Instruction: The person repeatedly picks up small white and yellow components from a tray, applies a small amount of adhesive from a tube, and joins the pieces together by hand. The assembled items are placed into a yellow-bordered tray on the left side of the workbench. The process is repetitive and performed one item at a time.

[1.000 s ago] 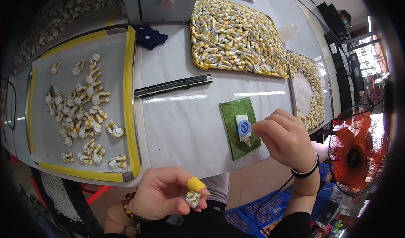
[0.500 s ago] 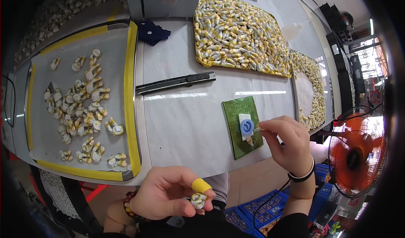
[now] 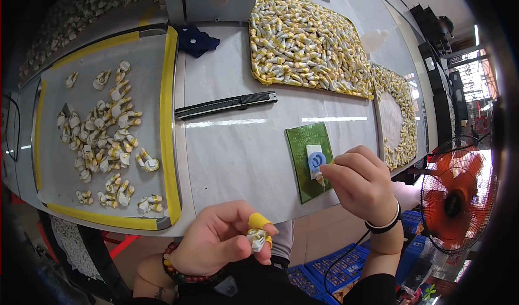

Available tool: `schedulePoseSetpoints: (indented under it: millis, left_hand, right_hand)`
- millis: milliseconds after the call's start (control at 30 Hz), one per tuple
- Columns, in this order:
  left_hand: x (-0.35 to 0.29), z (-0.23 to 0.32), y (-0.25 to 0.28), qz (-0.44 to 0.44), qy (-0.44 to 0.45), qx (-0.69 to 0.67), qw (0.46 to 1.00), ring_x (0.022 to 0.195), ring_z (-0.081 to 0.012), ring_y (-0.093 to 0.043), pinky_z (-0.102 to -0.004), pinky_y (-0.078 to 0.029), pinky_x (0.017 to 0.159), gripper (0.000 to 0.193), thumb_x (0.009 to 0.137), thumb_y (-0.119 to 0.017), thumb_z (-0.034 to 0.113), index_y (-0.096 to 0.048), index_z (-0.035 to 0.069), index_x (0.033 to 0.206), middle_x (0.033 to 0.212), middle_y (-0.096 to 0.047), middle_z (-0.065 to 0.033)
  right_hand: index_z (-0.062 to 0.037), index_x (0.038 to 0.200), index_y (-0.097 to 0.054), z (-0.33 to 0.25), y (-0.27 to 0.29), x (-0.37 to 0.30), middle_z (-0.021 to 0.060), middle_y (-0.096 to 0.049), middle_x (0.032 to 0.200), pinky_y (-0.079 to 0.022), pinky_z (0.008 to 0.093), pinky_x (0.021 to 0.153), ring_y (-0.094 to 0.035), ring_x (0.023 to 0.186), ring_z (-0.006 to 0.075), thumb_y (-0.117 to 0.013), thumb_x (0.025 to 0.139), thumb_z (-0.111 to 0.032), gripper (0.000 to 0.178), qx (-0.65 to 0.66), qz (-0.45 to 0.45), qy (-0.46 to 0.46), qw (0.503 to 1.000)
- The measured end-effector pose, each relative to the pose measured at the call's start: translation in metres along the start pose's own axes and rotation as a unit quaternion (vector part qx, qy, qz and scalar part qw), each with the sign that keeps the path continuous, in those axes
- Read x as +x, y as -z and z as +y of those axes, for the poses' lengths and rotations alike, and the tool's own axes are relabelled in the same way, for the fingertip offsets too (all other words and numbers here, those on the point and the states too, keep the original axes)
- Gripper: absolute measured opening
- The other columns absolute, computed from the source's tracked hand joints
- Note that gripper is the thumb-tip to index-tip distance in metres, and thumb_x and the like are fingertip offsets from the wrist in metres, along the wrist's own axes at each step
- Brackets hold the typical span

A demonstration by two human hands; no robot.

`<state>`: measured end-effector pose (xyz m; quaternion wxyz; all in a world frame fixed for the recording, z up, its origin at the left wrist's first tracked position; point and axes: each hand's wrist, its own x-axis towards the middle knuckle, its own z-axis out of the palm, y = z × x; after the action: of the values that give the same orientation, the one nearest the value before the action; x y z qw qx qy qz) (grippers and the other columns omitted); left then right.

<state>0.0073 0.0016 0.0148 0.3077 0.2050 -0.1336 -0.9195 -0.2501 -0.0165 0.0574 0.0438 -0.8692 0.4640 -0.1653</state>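
My left hand [image 3: 213,245], with a yellow cover on one finger, pinches a small white-and-yellow moulded piece [image 3: 258,240] in front of my body. To the right, my right hand [image 3: 363,183] has its thumb and finger pressed together beside a blue ring-shaped dish [image 3: 317,161]. Whatever small thing is in that pinch is too tiny to name. The blue dish rests on a white pad [image 3: 312,149], which lies on a green slab [image 3: 299,143]. A small pale-orange bit [image 3: 320,180] shows at the pad's lower end, just under my right fingertips.
Left of me lies a yellow-taped tray [image 3: 172,143] with many loose white-and-yellow pieces [image 3: 100,121]. A black utility knife [image 3: 227,105] lies mid-table. Beyond it stands a tray full of similar pieces [image 3: 303,40], with another tray [image 3: 409,94] beside it. An orange fan [image 3: 457,197] stands right.
My right hand has come slightly left and down, nearer the blue dish, and its fingers have closed up. My left hand has moved a little right and turned the piece it holds.
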Motion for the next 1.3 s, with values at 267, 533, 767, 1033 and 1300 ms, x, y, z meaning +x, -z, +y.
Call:
schedulePoseSetpoints:
  millis: [267, 533, 767, 1033, 1300]
  left_hand:
    - [0.005, 0.004, 0.001, -0.061, 0.073, 0.012, 0.995, 0.076, -0.0203, -0.064, -0.0322, -0.053, 0.069, 0.044, 0.083, -0.066, 0.034, -0.053, -0.005, 0.1, 0.082, -0.064, -0.0134]
    - [0.008, 0.002, 0.008, -0.144, 0.143, -0.095, 0.975, 0.08, -0.0141, -0.064, -0.0277, -0.053, 0.075, 0.032, 0.091, -0.059, 0.028, -0.053, -0.002, 0.101, 0.089, -0.064, -0.0097]
    - [0.008, 0.001, 0.005, -0.132, 0.16, -0.102, 0.973, 0.076, -0.0122, -0.062, -0.0257, -0.051, 0.07, 0.028, 0.091, -0.059, 0.026, -0.053, -0.001, 0.098, 0.085, -0.062, -0.0073]
    - [0.007, 0.002, 0.003, -0.14, 0.145, -0.108, 0.973, 0.074, -0.0108, -0.06, -0.025, -0.051, 0.069, 0.024, 0.091, -0.059, 0.023, -0.054, 0.0, 0.097, 0.084, -0.061, -0.0059]
    - [0.005, 0.01, -0.006, -0.099, 0.07, 0.003, 0.993, 0.082, -0.0111, -0.061, -0.0232, -0.049, 0.075, 0.02, 0.087, -0.064, 0.012, -0.055, -0.002, 0.1, 0.089, -0.062, -0.0065]
  right_hand:
    - [-0.0015, 0.081, -0.068, -0.039, 0.01, 0.013, 0.0074, -0.063, 0.076, -0.048, 0.0271, 0.054, -0.059, 0.063, 0.0198, -0.068, 0.059, 0.005, 0.022, 0.269, 0.155, -0.002, 0.951]
    - [-0.0081, 0.076, -0.07, -0.057, 0.014, 0.035, 0.0014, -0.064, 0.075, -0.049, 0.023, 0.052, -0.061, 0.064, 0.0149, -0.068, 0.067, -0.007, 0.01, 0.206, 0.103, 0.065, 0.971]
    - [-0.007, 0.078, -0.07, -0.053, 0.01, 0.035, 0.002, -0.065, 0.08, -0.051, 0.0229, 0.054, -0.062, 0.069, 0.0147, -0.072, 0.063, -0.006, 0.015, 0.211, 0.072, 0.122, 0.967]
    - [-0.0047, 0.078, -0.069, -0.057, 0.014, 0.033, 0.0038, -0.066, 0.081, -0.05, 0.022, 0.054, -0.061, 0.07, 0.0148, -0.072, 0.061, -0.005, 0.017, 0.229, 0.051, 0.105, 0.966]
    - [-0.0028, 0.082, -0.069, -0.051, 0.015, 0.031, 0.0075, -0.066, 0.082, -0.048, 0.0211, 0.056, -0.062, 0.07, 0.0167, -0.07, 0.064, -0.006, 0.019, 0.194, 0.071, 0.141, 0.968]
